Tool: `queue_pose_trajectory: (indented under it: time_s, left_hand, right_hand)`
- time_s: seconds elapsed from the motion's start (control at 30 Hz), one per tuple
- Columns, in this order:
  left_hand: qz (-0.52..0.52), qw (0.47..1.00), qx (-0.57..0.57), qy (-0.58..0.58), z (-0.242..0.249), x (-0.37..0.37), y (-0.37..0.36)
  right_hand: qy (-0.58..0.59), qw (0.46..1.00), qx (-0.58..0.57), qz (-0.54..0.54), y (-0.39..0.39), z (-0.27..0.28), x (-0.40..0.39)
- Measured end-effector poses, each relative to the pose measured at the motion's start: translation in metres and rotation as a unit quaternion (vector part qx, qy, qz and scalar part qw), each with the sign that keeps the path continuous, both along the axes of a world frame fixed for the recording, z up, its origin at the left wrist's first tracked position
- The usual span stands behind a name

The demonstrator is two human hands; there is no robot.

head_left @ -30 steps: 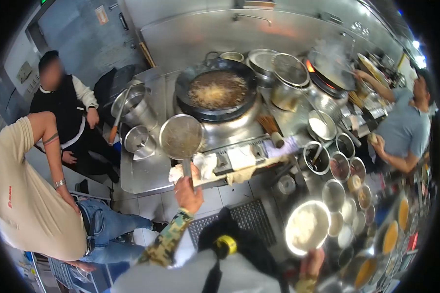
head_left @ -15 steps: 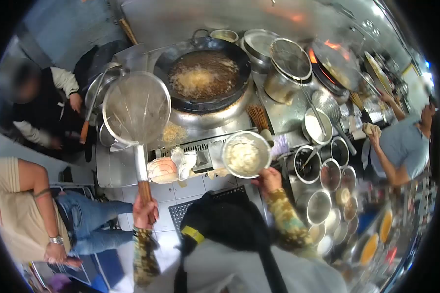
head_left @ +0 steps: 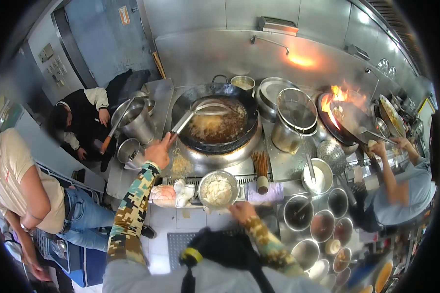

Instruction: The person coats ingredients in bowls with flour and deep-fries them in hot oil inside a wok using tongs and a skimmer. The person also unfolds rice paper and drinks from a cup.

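My left hand (head_left: 157,151) is closed around the handle of a long-handled strainer (head_left: 183,123). The strainer's round head reaches into a large black wok (head_left: 182,101), low over dark, bubbling oil with a pale, foamy patch in it. My right hand (head_left: 243,212) grips the near right rim of a metal bowl (head_left: 235,191). White, pale pieces of food (head_left: 216,189) fill much of the bowl, which sits low in front of the wok at the stove's front edge.
A bamboo brush (head_left: 261,173) stands right of the bowl, cloths (head_left: 182,193) lie left. A mesh strainer (head_left: 297,108) tops a steel pot. At right, a co-worker (head_left: 401,185) handles a flaming wok (head_left: 349,119). Two people are at left. Several sauce containers (head_left: 322,224) stand right.
My left hand has swung the strainer forward and right, from upright beside the wok to down inside it. My right hand still holds the bowl, which sits slightly left and lower in view.
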State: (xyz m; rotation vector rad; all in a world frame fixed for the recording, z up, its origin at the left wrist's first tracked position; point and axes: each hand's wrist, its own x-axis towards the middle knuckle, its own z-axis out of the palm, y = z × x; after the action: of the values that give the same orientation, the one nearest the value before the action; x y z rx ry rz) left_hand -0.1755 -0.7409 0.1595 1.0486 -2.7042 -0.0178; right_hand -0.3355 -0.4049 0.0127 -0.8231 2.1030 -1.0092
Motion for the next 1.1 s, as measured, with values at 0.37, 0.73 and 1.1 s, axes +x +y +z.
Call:
queue_pose_trajectory:
  time_s: [0.37,0.73,1.1]
  left_hand:
    - [-0.033,0.999,-0.009,0.035,-0.050,0.052,-0.001]
    - [-0.069,0.995,0.038,0.058,-0.021,0.092,0.031]
    - [-0.065,0.993,0.066,0.067,-0.010,0.103,0.028]
  right_hand:
    - [-0.126,0.961,-0.098,-0.227,0.075,0.105,-0.253]
    - [0.351,0.914,0.173,-0.111,-0.079,0.229,-0.154]
    - [0.187,0.921,0.326,0.100,-0.157,0.221,-0.149]
